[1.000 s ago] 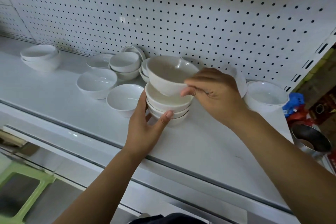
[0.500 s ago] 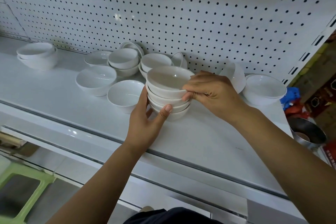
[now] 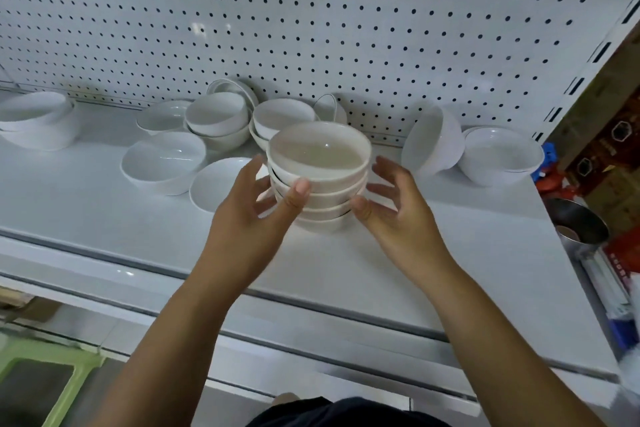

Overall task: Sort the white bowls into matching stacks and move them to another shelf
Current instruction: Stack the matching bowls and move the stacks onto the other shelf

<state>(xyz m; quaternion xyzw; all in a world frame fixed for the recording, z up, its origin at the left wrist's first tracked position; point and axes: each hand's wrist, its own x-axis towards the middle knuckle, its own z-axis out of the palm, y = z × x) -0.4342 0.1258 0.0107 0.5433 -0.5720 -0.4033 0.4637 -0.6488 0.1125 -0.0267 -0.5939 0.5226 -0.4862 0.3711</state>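
- Flanking the stack of bowls (image 3: 318,180), both hands are spread wide, one on each side of it.
- The stack is four nested white bowls, upright on the shelf (image 3: 104,218), near its middle and a little back from the front edge.
- The left hand (image 3: 249,218) is wide apart, not closed. Its thumb tip presses the front of the stack, about at the second bowl's rim.
- Its fingers (image 3: 254,166) reach nearly straight up the stack's left side. I cannot tell whether they touch the bowls.
- The right hand (image 3: 394,211) is also spread, with its thumb tip against the lower right of the stack.
- Its fingers (image 3: 384,165) are fanned out and stand just off the top bowl's right wall.
- Neither hand curls round the stack or pinches it.
- Two loose bowls (image 3: 162,163) sit to the left of the stack, the nearer one partly behind the left hand.
- Behind the stack, more nested bowls (image 3: 214,118) crowd against the pegboard (image 3: 311,28).
- A tilted bowl (image 3: 433,142) leans on its side to the right, touching or just beside an upright bowl pair (image 3: 502,159).
- Another short stack (image 3: 34,121) stands well apart at the far left of the shelf.
- A metal pot (image 3: 581,225) is past the shelf's right end, lower down.
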